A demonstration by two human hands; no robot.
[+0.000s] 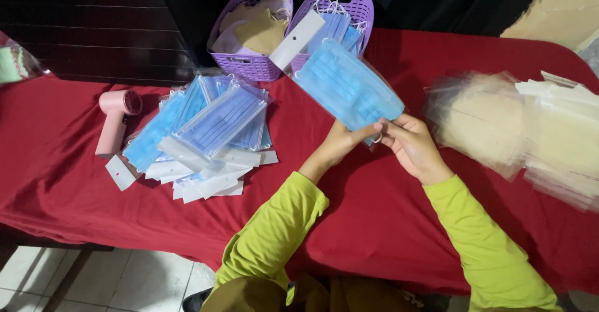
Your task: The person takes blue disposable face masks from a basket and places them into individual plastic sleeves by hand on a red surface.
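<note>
Both hands pinched the near end of a bagged blue mask [347, 84], held up over the red tablecloth [374, 218], white flap end twd the two purple baskets [249, 67]. L hand [340, 142] closed on lower corner, R hand [412, 143] thumb + fingers gripping the edge. Best done w/ grip kept at the edge so the bag stays flat (judgement). Forearms angled inward, wrists near touching. Finished pile [206, 131] lay left, beside a pink handheld fan [115, 121]; clear bags [499, 125] right.

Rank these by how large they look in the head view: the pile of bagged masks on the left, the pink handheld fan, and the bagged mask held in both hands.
1. Pile of bagged masks: clearly largest.
2. Bagged mask, held by the left hand and right hand; raised nearer the camera, so it may look bigger than it is.
3. Pink handheld fan: smallest.
</note>
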